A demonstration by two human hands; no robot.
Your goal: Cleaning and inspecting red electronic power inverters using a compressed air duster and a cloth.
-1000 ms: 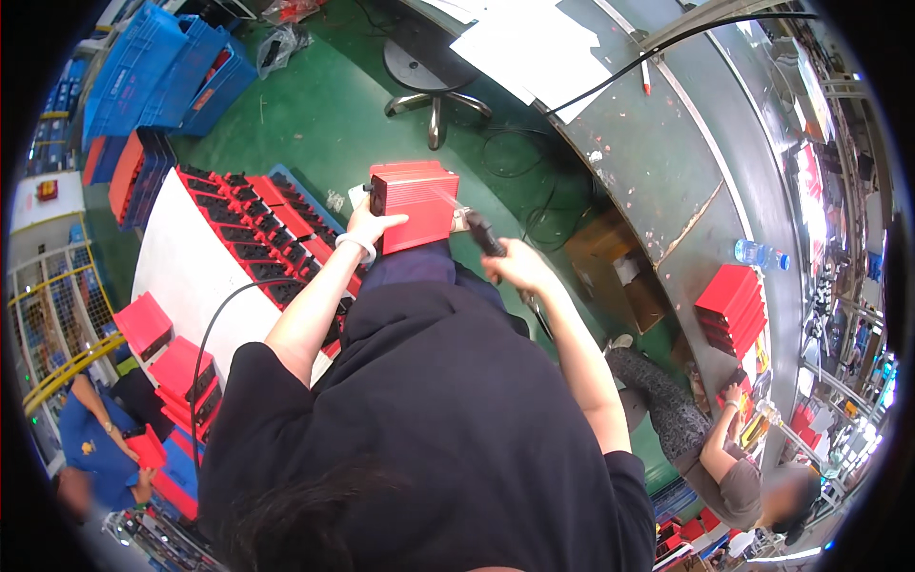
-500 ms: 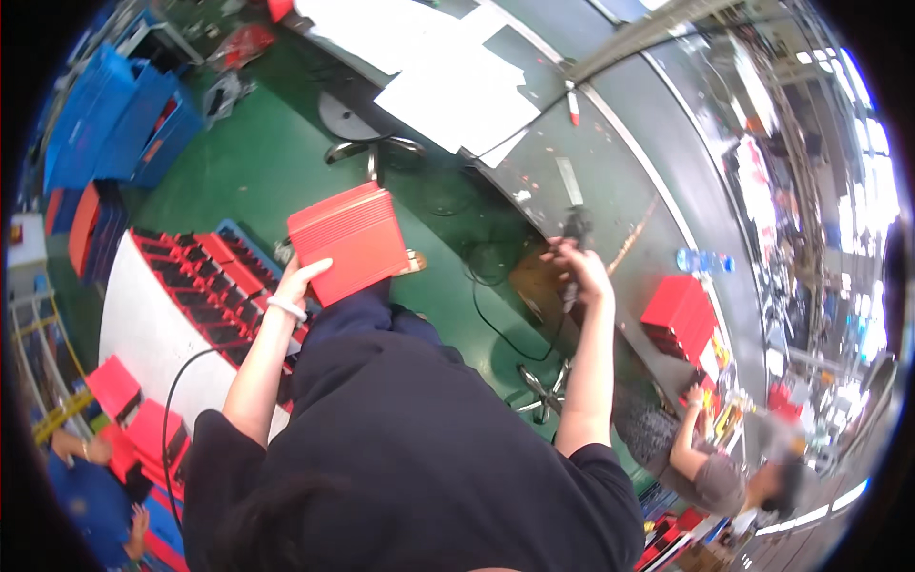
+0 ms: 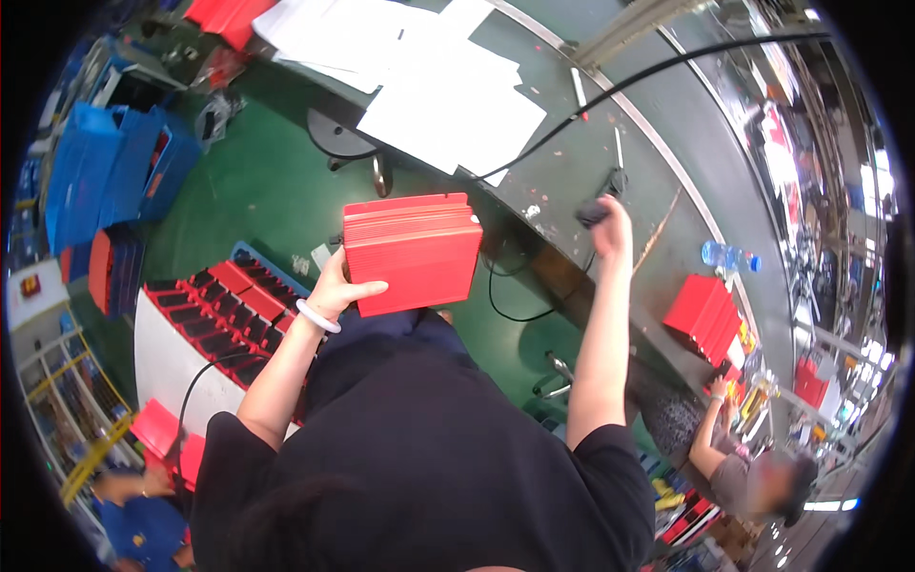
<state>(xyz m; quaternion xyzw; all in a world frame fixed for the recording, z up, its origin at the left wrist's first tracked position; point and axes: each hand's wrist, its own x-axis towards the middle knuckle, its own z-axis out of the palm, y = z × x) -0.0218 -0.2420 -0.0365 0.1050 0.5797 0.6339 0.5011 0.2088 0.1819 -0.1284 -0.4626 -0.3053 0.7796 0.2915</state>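
Left hand (image 3: pixel 334 291): grip clamped on the left side of a red finned case (image 3: pixel 415 262), thumb across its face.
Red finned case: held up before the lap, over the green floor (image 3: pixel 257 172).
Right hand (image 3: pixel 615 229): grip apparently closed on a black tool (image 3: pixel 590 214), though small and blurred, near the grey counter (image 3: pixel 658 157).
Grey counter: paper sheets (image 3: pixel 457 105), water bottle (image 3: pixel 731 256).
White counter (image 3: pixel 167 348): rows of red-and-black housings (image 3: pixel 205 310).

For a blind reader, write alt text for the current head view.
A person's left hand holds a ribbed, rectangular red housing; the right hand grips a slender-shafted black tool. Rows of red and black parts lie left, on a white tabletop.
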